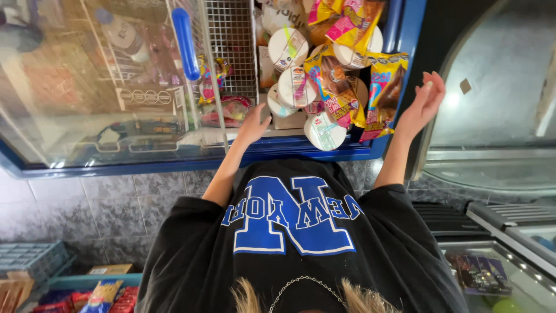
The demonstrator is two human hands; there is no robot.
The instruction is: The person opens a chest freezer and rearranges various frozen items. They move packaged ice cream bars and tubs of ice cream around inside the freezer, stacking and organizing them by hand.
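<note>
Hands (pixel 253 124) (pixel 423 104) raised, fingers (pixel 435 87) spread, over freezer (pixel 243 156).

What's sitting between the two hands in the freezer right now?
In the head view, round white tubs and bright snack wrappers lie between the left hand, at the freezer's front edge, and the raised, open right hand.

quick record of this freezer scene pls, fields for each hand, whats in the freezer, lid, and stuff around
left hand: left hand reaches into the open side of the chest freezer, by the wire basket
right hand: right hand raised, open and empty, beside the yellow ice cream wrappers
contents: round white tubs, wrapped ice creams
lid: glass sliding lid with blue handle, covering the left part
around: grey tiled wall, second freezer at right
</note>
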